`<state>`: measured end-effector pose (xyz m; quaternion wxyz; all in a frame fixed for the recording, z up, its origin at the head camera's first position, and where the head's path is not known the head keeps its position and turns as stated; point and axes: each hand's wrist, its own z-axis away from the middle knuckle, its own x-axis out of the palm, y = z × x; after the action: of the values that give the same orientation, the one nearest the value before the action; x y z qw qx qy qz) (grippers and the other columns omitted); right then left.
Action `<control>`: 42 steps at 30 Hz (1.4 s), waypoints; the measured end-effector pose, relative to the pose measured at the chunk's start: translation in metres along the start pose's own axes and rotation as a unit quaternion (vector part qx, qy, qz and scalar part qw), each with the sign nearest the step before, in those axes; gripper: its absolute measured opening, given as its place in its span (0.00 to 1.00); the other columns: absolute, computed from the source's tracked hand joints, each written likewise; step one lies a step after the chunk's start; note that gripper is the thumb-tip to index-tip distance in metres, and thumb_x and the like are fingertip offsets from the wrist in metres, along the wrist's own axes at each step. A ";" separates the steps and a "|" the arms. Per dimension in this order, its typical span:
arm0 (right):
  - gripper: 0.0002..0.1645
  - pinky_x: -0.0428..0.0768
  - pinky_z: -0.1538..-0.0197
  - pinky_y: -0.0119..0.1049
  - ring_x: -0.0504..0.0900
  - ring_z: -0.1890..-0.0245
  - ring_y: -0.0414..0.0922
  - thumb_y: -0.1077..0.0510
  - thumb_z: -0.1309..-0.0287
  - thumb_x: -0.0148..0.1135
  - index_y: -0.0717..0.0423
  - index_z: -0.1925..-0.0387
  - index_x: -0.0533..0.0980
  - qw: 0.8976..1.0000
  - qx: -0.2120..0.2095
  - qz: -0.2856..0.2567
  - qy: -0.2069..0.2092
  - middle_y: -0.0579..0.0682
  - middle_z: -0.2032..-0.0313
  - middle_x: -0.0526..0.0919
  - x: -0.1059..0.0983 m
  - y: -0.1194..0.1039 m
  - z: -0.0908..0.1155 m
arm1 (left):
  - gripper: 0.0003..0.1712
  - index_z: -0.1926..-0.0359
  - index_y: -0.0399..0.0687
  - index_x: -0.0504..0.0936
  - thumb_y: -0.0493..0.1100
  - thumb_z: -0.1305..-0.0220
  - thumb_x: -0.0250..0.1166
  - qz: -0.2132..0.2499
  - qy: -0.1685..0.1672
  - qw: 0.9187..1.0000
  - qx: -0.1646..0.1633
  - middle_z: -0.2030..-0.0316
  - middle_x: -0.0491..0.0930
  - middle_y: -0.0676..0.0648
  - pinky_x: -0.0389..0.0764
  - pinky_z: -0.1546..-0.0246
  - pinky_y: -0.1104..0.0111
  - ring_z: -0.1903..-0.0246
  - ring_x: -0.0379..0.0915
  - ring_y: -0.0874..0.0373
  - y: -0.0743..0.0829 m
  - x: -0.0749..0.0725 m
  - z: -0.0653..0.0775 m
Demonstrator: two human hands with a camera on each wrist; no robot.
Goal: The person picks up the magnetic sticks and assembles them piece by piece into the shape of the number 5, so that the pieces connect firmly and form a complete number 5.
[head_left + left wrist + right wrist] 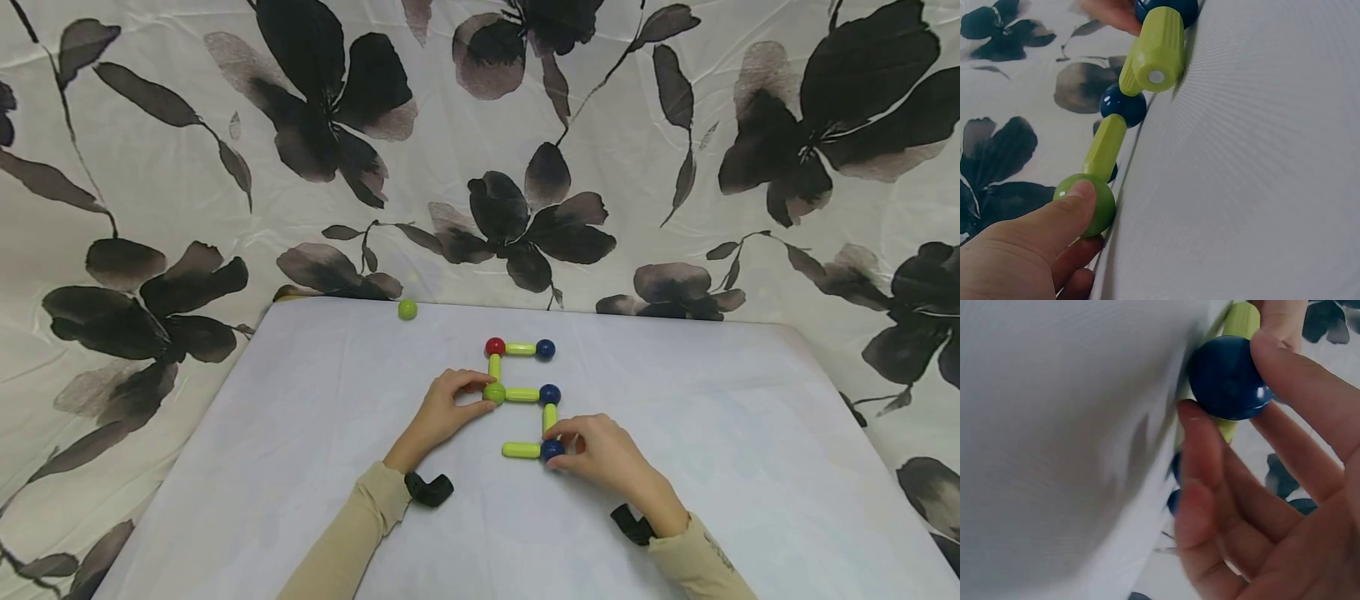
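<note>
My left hand (446, 410) pinches a green ball (494, 393) between thumb and fingers, in the middle of a flat chain of balls and lime-green rods. From this ball one rod (494, 366) runs up to a red ball (495, 347), joined by another rod to a blue ball (545, 349). A second rod (522, 394) leads right to another blue ball (550, 393). Below that, the lowest blue ball (1225, 378) is gripped by thumb and fingers of my right hand (604, 452). Its left-pointing rod (521, 450) has a free end, showing a silvery tip in the left wrist view.
A loose green ball (407, 309) lies near the far edge of the white-covered table (315, 433), left of the chain. Behind the table hangs a floral cloth (420, 150). Black bands (430, 490) are worn on both wrists.
</note>
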<state>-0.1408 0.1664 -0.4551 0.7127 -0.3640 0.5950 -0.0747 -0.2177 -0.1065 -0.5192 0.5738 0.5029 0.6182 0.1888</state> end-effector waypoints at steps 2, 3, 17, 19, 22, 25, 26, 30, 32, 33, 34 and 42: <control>0.17 0.74 0.70 0.31 0.74 0.74 0.36 0.54 0.52 0.79 0.47 0.58 0.86 1.000 -0.004 -0.023 0.003 0.38 0.70 0.82 0.000 0.004 0.000 | 0.20 0.48 0.57 0.85 0.46 0.43 0.75 0.000 -0.001 1.000 -0.001 0.59 0.81 0.61 0.70 0.56 0.62 0.58 0.70 0.61 0.001 0.000 0.000; 0.17 0.75 0.70 0.31 0.75 0.74 0.36 0.55 0.53 0.79 0.48 0.58 0.87 0.999 -0.007 -0.038 0.002 0.38 0.70 0.82 0.000 0.006 -0.001 | 0.20 0.48 0.57 0.85 0.46 0.43 0.75 0.001 -0.002 1.000 -0.001 0.59 0.81 0.60 0.70 0.56 0.62 0.58 0.70 0.60 0.001 0.000 0.000; 0.18 0.78 0.69 0.32 0.79 0.74 0.39 0.59 0.56 0.81 0.56 0.60 0.86 0.988 -0.013 -0.154 -0.014 0.44 0.71 0.84 -0.001 0.020 -0.003 | 0.21 0.47 0.57 0.85 0.44 0.43 0.75 -0.001 -0.002 1.000 -0.006 0.58 0.82 0.59 0.71 0.55 0.61 0.57 0.71 0.59 0.004 -0.002 0.002; 0.18 0.78 0.69 0.32 0.79 0.74 0.40 0.59 0.56 0.80 0.56 0.60 0.86 0.988 -0.012 -0.155 -0.017 0.44 0.71 0.84 -0.002 0.021 -0.003 | 0.21 0.47 0.57 0.85 0.44 0.43 0.75 -0.002 0.000 1.000 -0.005 0.58 0.82 0.59 0.71 0.55 0.61 0.57 0.71 0.59 0.004 -0.002 0.002; 0.18 0.78 0.68 0.32 0.79 0.73 0.40 0.59 0.56 0.80 0.55 0.60 0.86 0.987 -0.011 -0.157 -0.018 0.44 0.71 0.84 -0.002 0.022 -0.003 | 0.21 0.47 0.57 0.85 0.44 0.43 0.75 -0.003 -0.004 1.000 -0.007 0.58 0.82 0.59 0.71 0.54 0.61 0.57 0.71 0.59 0.005 -0.003 0.002; 0.18 0.78 0.68 0.31 0.80 0.72 0.40 0.59 0.56 0.80 0.55 0.60 0.86 0.986 -0.008 -0.164 -0.019 0.45 0.70 0.84 -0.001 0.023 -0.004 | 0.21 0.46 0.57 0.84 0.45 0.41 0.74 0.007 -0.015 1.000 -0.022 0.57 0.82 0.58 0.72 0.52 0.60 0.56 0.72 0.60 0.006 -0.006 0.001; 0.18 0.78 0.68 0.31 0.80 0.72 0.40 0.59 0.56 0.80 0.55 0.60 0.86 0.986 -0.007 -0.166 -0.020 0.45 0.70 0.84 -0.001 0.024 -0.004 | 0.21 0.46 0.58 0.84 0.45 0.41 0.74 0.014 -0.021 0.999 -0.028 0.57 0.82 0.58 0.72 0.51 0.60 0.56 0.73 0.60 0.007 -0.008 0.001; 0.18 0.78 0.68 0.31 0.80 0.72 0.41 0.59 0.56 0.80 0.56 0.60 0.86 0.985 -0.003 -0.174 -0.023 0.46 0.69 0.84 -0.002 0.026 -0.003 | 0.18 0.45 0.56 0.83 0.47 0.37 0.71 0.036 -0.039 0.997 -0.054 0.56 0.82 0.55 0.75 0.52 0.60 0.56 0.76 0.59 0.009 -0.020 -0.005; 0.18 0.78 0.68 0.31 0.80 0.72 0.41 0.60 0.56 0.80 0.57 0.59 0.86 0.983 -0.003 -0.180 -0.026 0.46 0.69 0.85 -0.002 0.026 -0.003 | 0.17 0.46 0.54 0.84 0.47 0.35 0.69 0.035 -0.043 0.997 -0.059 0.56 0.83 0.53 0.76 0.52 0.60 0.56 0.76 0.58 0.009 -0.029 -0.009; 0.18 0.78 0.68 0.31 0.80 0.72 0.41 0.60 0.55 0.80 0.57 0.59 0.86 0.983 -0.003 -0.181 -0.026 0.47 0.69 0.85 -0.002 0.026 -0.003 | 0.16 0.46 0.52 0.84 0.46 0.34 0.68 0.031 -0.042 0.997 -0.060 0.55 0.83 0.52 0.76 0.52 0.60 0.57 0.77 0.57 0.009 -0.035 -0.012; 0.18 0.78 0.68 0.31 0.80 0.72 0.41 0.60 0.55 0.80 0.57 0.59 0.86 0.983 -0.003 -0.183 -0.027 0.47 0.70 0.85 -0.002 0.027 -0.003 | 0.16 0.46 0.51 0.84 0.46 0.34 0.68 0.027 -0.038 0.997 -0.062 0.55 0.83 0.51 0.76 0.52 0.60 0.56 0.77 0.56 0.009 -0.040 -0.015; 0.18 0.78 0.68 0.31 0.80 0.72 0.41 0.60 0.55 0.80 0.57 0.59 0.86 0.983 -0.004 -0.181 -0.027 0.46 0.70 0.84 0.000 0.027 -0.004 | 0.14 0.48 0.40 0.83 0.38 0.34 0.66 -0.050 0.052 0.995 -0.071 0.50 0.79 0.38 0.76 0.52 0.54 0.54 0.76 0.46 -0.005 -0.080 -0.040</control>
<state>-0.1530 0.1845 -0.4715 0.7019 -0.4702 0.4999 -0.1905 -0.2691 -0.1616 -0.4709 0.5840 0.4186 0.6567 0.2291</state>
